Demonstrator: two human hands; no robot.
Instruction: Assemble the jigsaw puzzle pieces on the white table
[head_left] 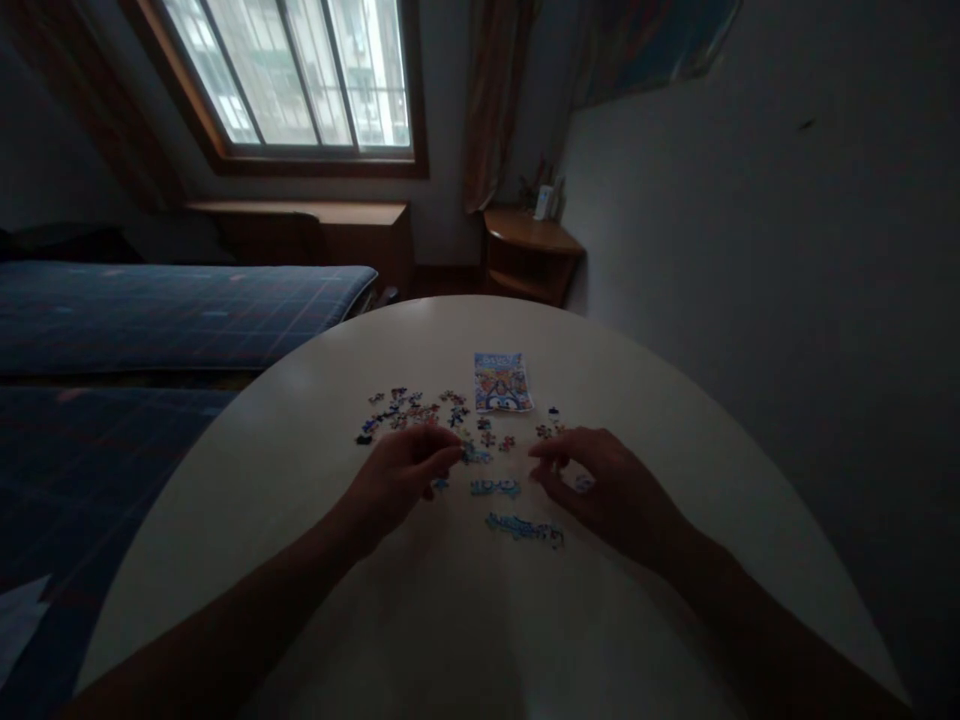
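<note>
My left hand point(405, 468) is closed, thumb and forefinger pinched at the edge of a light-blue jigsaw piece point(477, 453). Part of that piece is hidden by the fingertips. To its right, my right hand point(600, 478) hovers low over the table, its thumb and forefinger apart with nothing visible between them. Two joined blue strips of puzzle, a short one point(495, 488) and a longer one point(525, 529), lie between the hands and nearer to me. Several loose jigsaw pieces point(409, 408) are scattered beyond my left hand, and a few more point(550, 430) lie beyond the right.
A colourful printed picture packet point(502, 383) lies beyond the pieces on the round white table point(480, 630). A bed with a blue checked mattress point(172, 315) stands left of the table. Behind are a corner shelf point(534, 232) and a window; a wall is on the right.
</note>
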